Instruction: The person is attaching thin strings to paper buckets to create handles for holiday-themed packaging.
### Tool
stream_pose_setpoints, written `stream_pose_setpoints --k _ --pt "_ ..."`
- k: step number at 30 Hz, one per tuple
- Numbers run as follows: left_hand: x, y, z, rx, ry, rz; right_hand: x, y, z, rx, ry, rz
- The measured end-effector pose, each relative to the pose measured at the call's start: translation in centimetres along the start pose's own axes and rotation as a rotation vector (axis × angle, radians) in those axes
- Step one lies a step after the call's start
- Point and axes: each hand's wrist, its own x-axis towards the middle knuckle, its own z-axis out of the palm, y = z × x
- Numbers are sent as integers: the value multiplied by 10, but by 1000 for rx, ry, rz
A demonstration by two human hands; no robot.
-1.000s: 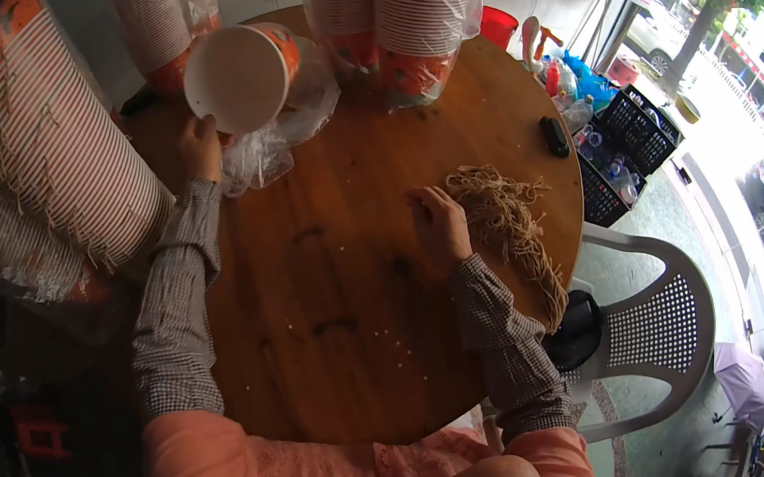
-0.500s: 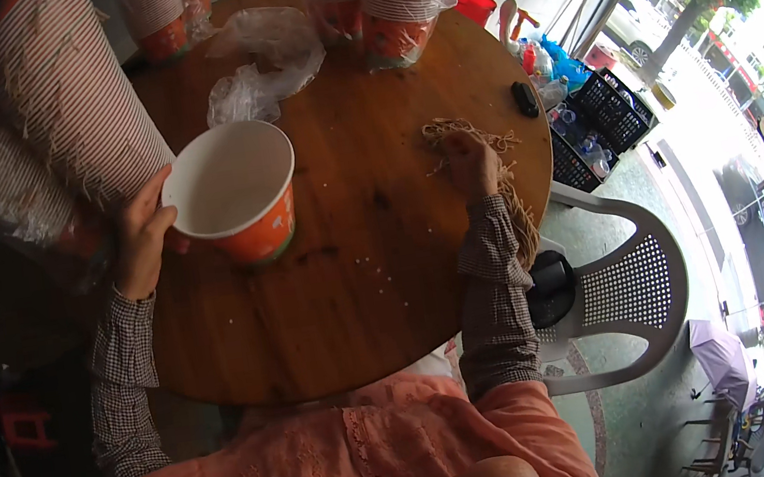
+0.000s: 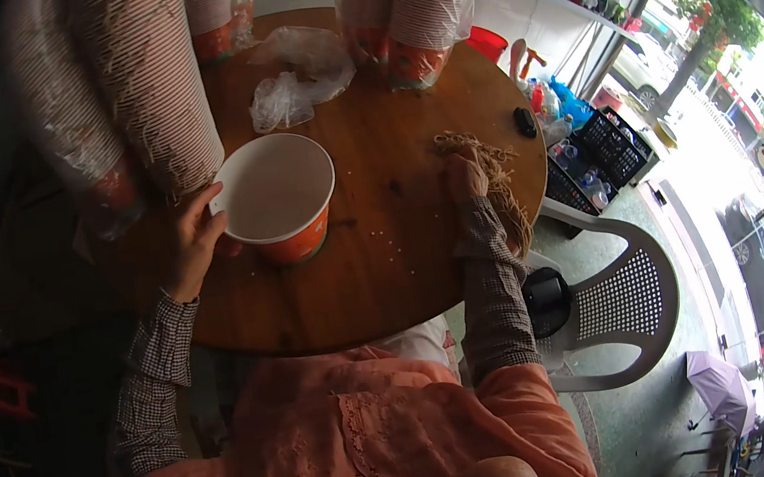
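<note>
A large paper bowl (image 3: 297, 245), white inside and orange outside, stands upright on the round wooden table (image 3: 360, 290). My left hand (image 3: 197, 240) grips its left side, thumb and fingers at the wall near the rim. Toward the table's right edge, my right hand (image 3: 466, 175) is closed at a loose bundle of thin tan strands (image 3: 503, 184), its fingertips partly hidden. To the left of the bowl rises a tall stack of nested paper bowls (image 3: 151, 85) with similar strands hanging along it.
Behind it are a plastic-wrapped bowl stack (image 3: 72, 116) and more wrapped stacks (image 3: 432, 7). A crumpled clear bag (image 3: 293, 90) lies beyond the bowl. A small black object (image 3: 525, 123) sits at the right edge. A grey plastic chair (image 3: 614, 294) and black crates (image 3: 613, 147) stand to the right.
The whole view has shifted, so the table and stacks appear farther right on the left side. My left hand stays at the bowl; my right hand stays at the strands, its wrist turned slightly.
</note>
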Motion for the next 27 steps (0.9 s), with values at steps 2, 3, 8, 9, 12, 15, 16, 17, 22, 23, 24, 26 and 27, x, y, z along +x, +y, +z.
stream_pose_setpoints --k 2,3,8,9,12,15,16,17,22,23,24,26,27 --pt "-5 1 4 37 10 66 -7 2 3 -249 13 -126" --pt "-7 2 6 73 10 126 -10 5 6 -251 13 -127" --pt "-13 -4 9 21 -5 104 -30 3 9 129 149 -229" --pt "-14 -7 9 -22 -23 51 -33 1 7 130 143 -235" --pt "-8 -19 15 215 98 342 -39 -7 -7 -58 207 -251" --pt "-25 -28 29 208 175 412 -32 2 -8 -204 163 -388" --pt "-32 -31 35 206 265 536 -26 5 -6 -204 102 -352" --pt "-46 -31 32 84 187 195 -24 10 -5 -201 104 -349" --pt "-94 -80 39 -47 255 54 -22 -1 -3 -306 -68 -321" --pt "-100 -88 42 -55 239 5 -23 -2 -3 -302 -71 -318" --pt "-106 -95 50 -46 257 -23 -22 -2 -2 -342 -80 -338" --pt "-107 -103 57 207 173 208 -30 10 -2 -387 -73 -333" --pt "-110 -96 65 192 169 208 -38 16 7 -258 -10 -464"
